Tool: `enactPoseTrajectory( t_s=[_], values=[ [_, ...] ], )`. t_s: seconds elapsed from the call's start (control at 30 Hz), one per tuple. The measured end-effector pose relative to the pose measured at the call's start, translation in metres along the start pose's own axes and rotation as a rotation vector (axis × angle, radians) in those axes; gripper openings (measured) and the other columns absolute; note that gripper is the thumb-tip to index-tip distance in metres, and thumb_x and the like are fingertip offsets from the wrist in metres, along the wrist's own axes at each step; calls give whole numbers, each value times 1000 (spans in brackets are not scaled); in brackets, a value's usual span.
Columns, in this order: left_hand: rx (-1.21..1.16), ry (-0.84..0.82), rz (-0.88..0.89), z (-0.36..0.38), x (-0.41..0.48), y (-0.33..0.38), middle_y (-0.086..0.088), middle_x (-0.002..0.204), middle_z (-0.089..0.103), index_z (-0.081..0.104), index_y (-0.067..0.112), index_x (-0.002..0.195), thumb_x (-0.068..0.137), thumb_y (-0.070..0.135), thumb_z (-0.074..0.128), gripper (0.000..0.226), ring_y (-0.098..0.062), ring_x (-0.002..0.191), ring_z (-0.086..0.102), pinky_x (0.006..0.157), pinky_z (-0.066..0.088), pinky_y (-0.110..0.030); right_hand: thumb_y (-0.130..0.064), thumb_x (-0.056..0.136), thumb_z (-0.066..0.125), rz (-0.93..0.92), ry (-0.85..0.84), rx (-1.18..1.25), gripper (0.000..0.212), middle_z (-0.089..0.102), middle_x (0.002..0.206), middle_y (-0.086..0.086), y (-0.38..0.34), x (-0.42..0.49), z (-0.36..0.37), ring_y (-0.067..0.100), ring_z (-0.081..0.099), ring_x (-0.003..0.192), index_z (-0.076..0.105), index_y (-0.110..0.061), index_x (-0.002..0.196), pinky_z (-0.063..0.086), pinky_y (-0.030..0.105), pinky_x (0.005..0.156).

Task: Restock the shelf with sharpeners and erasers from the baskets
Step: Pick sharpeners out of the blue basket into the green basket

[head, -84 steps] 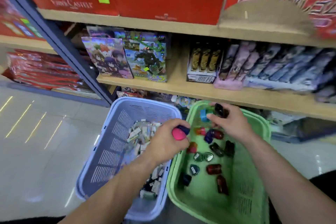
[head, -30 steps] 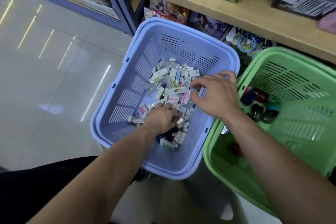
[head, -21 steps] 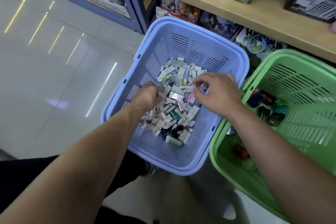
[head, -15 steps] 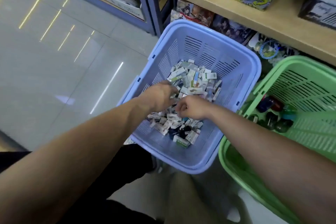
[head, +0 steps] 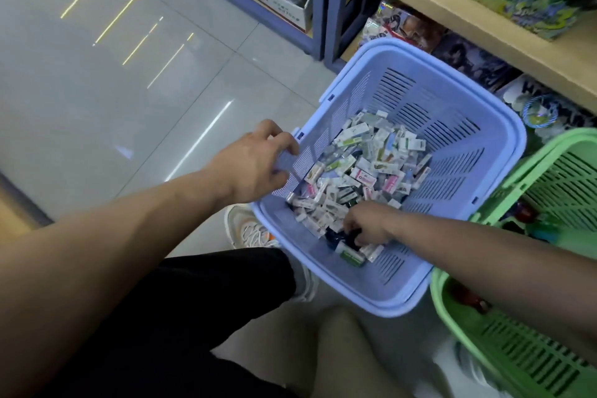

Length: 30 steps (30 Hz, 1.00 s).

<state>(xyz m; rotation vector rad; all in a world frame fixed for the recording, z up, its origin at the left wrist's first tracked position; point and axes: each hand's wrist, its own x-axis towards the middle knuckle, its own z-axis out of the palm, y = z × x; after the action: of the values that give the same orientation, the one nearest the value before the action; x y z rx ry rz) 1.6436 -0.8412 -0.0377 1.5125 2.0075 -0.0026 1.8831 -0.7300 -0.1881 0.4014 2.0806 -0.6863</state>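
Note:
The blue basket [head: 481,97] stands on the floor and holds a heap of small wrapped erasers [head: 365,165]. My left hand [head: 255,161] grips the basket's left rim, with fingers and thumb curled over its edge. My right hand [head: 368,224] reaches into the near end of the heap, its fingers curled down round a small dark item [head: 344,237] that I cannot identify. To the right stands the green basket [head: 549,362]; a reddish sharpener [head: 525,213] shows in it, and my right forearm hides most of its contents.
A wooden shelf [head: 484,26] with colourful boxes runs across the top right, with packets stacked below it behind the baskets. A blue shelf post [head: 332,3] stands at the basket's far left. My shoe [head: 248,229] and dark trouser leg lie near the basket's corner. Tiled floor spreads left.
My left hand came out of the eraser heap and took the basket's left rim. My right hand moved toward the near end of the heap. The view shifted left.

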Motion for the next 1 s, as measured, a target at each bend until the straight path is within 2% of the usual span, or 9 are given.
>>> enactPoseTrajectory(
  t_s=[0.1,0.2,0.33,0.43,0.6,0.73,0.87,0.93,1.0],
  values=[
    [9,-30,4,6,6,-2,-5,134,36,55,25,133,87,30,71,48,-28,76,54,81,45,-33,-31,93,71,-43,158,152,43,59,131,-6,-1,4,-5,19,58,116,61,-35,135,49,34,96],
    [2,-23,-1,4,13,0,-5,132,37,56,26,128,86,32,73,45,-29,75,55,83,51,-39,-24,97,66,-16,327,381,36,54,136,0,-3,7,-18,23,55,120,63,-30,132,46,36,101],
    [0,-43,-14,1,18,3,-5,130,37,57,26,122,88,31,70,37,-28,78,56,83,51,-38,-17,91,64,-8,126,268,38,58,137,4,-10,10,-11,23,60,114,62,-27,128,53,39,93],
    [-7,-39,-36,1,21,6,-5,130,37,57,26,118,89,33,68,32,-28,76,55,87,52,-43,-27,87,74,-60,-2,215,56,55,131,5,-25,16,-2,21,57,107,54,-23,140,47,30,85],
    [5,-52,-53,1,23,6,-4,130,36,57,27,117,89,35,67,31,-26,77,54,88,53,-45,-34,88,76,-66,-7,207,68,50,148,3,-28,22,8,25,49,132,47,-25,149,39,30,103],
    [17,-63,-36,-1,23,7,-4,129,37,58,26,119,90,36,66,32,-28,81,55,88,53,-46,-32,82,81,-71,34,248,56,63,129,1,-25,21,-3,22,60,112,62,-23,134,50,34,96],
    [47,-51,-45,-7,20,10,-4,133,40,60,26,122,92,35,64,32,-28,97,55,91,51,-42,-32,80,80,-100,38,263,48,65,115,-2,-26,-4,-15,19,62,99,64,-28,126,55,36,84],
    [57,43,-30,-12,19,17,-4,132,45,61,25,121,91,32,63,30,-29,110,52,92,51,-44,-29,82,77,-134,77,341,42,66,97,-10,-24,-26,-25,13,64,84,67,-31,122,54,31,72],
    [25,165,21,-14,18,30,-4,128,50,64,24,118,90,28,62,28,-28,113,51,90,51,-44,-26,83,76,-130,202,504,36,66,94,-16,-13,-51,-42,7,65,82,69,-33,117,54,29,74]
  ],
)
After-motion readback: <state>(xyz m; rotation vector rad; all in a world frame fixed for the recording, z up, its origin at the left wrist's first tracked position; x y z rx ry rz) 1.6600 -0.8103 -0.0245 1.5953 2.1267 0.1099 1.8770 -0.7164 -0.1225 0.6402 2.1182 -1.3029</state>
